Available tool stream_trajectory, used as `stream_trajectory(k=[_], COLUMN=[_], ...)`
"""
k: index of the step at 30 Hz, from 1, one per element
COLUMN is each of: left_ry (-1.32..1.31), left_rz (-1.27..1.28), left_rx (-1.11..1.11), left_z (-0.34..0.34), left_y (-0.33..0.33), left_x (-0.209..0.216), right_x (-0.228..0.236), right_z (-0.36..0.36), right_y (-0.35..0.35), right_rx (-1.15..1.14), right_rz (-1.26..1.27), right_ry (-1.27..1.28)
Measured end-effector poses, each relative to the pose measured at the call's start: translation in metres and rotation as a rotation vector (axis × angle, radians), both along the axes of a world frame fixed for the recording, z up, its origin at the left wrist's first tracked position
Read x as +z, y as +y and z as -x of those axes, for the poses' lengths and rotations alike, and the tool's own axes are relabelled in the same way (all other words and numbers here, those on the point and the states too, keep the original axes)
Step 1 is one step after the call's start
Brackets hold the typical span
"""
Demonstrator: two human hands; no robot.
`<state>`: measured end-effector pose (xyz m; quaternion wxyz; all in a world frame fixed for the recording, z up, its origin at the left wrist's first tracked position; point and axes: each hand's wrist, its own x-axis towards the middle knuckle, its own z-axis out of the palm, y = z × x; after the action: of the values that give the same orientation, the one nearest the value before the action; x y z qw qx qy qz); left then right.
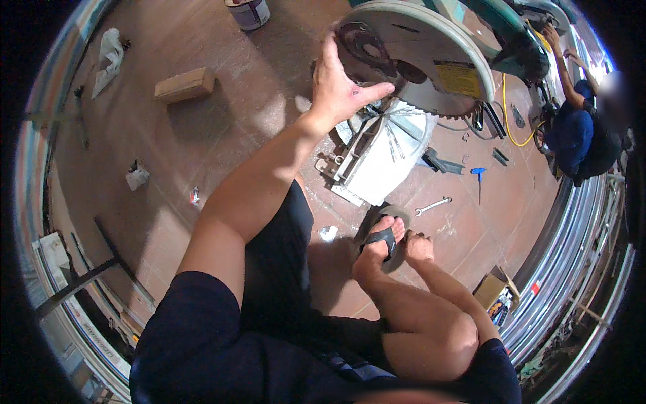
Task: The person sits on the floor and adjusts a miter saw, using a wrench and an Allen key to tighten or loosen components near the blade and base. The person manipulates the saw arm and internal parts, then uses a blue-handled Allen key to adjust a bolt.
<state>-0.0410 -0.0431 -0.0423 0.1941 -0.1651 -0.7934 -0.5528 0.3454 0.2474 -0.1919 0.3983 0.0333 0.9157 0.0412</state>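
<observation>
A reddish tiled floor (262, 77) is spreading beneath everything. Along the right side, long silvery metal profiles (535, 289) are lying side by side. A green mitre saw (515, 50) is standing at the upper middle, ahead of the person; its pale blade guard (457, 32) is arching over a toothed circular blade (417, 101). Below the blade, the saw's light metal base (397, 148) is resting on the floor. At the upper right, a co-worker (572, 138) in blue trousers is crouching, arms reaching toward another machine.

The person's left hand (336, 87) is spreading wide at the left edge of the guard, its thumb extending across in front of the blade; whether the hidden fingertips are pressing on anything, I cannot tell. The right hand (420, 250) is curling narrow just beside the sandal (385, 238) on the person's right foot; whether it is holding something small, I cannot tell.

At the upper left, a wooden block (185, 85) is lying between a white plastic bag (110, 60) and the saw, while a can (247, 13) is standing farther off. A small open cardboard box (494, 289) is sitting beside the profiles. A combination wrench (433, 206) is lying near the right hand, and a blue T-handle hex key (478, 172) is lying just beyond it.
</observation>
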Motion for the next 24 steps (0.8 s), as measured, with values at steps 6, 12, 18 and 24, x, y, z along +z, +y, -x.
stream_trajectory(k=[6, 12, 18, 24], left_ry=[-0.027, -0.02, 0.005, 0.039], left_rz=[-0.071, -0.002, 0.095, 0.113], left_rx=[-0.11, -0.175, -0.203, -0.182], left_z=[-0.001, -0.003, 0.0, 0.002], left_y=[-0.012, -0.02, -0.026, -0.028], left_x=[0.003, 0.01, 0.006, 0.003], right_x=[0.041, 0.031, 0.008, 0.111], right_z=[0.021, 0.031, 0.054, 0.17], right_y=[0.045, 0.066, 0.143, 0.175], right_rx=[-0.033, 0.028, -0.561, -1.147], right_rz=[-0.049, -0.003, 0.047, 0.574], right_ry=[-0.007, 0.046, 0.491, 1.484])
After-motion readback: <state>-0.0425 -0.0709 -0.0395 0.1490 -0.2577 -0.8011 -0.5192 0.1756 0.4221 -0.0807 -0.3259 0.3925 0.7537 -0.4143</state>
